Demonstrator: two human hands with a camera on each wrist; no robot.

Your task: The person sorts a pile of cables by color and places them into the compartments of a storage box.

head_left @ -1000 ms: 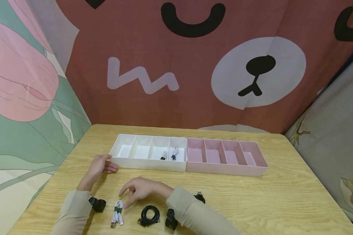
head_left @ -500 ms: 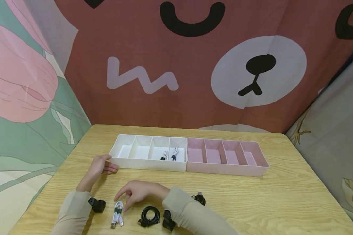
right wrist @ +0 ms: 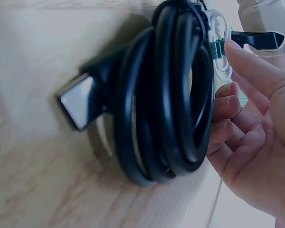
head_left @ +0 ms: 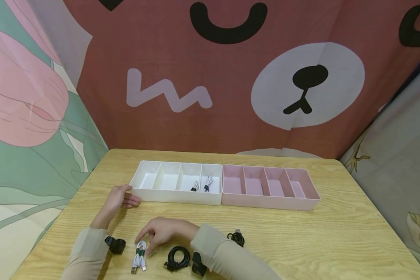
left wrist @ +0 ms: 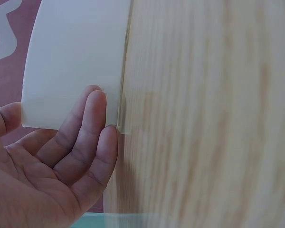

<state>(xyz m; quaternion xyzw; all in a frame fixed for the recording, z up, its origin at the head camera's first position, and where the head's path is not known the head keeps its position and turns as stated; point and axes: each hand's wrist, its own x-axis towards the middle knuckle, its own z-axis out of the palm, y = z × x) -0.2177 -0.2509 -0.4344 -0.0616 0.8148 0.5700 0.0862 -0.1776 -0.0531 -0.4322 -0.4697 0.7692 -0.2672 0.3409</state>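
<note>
A white USB cable [head_left: 139, 256], bundled with a green tie, lies on the table near its front left. My right hand [head_left: 161, 230] is over its looped end, index finger and thumb apart on either side. The other fingers are loosely bent. In the right wrist view the thumb tip is right by the green tie [right wrist: 217, 49]. My left hand [head_left: 118, 197] rests against the near left corner of the white divided box [head_left: 176, 195]. In the left wrist view, the thumb touches the rim and the relaxed fingers [left wrist: 92, 121] lie along the box wall.
A coiled black cable [head_left: 179, 257] lies right of the white one, and another black cable [head_left: 237, 238] beyond the right sleeve. A pink divided box [head_left: 269, 201] adjoins the white box, which holds two small tied cables [head_left: 208, 184]. Black wrist cameras [head_left: 115, 245] sit on both sleeves.
My right hand has moved slightly left and toward the front, so its index finger and thumb now flank the white cable. The left hand stays at the white box.
</note>
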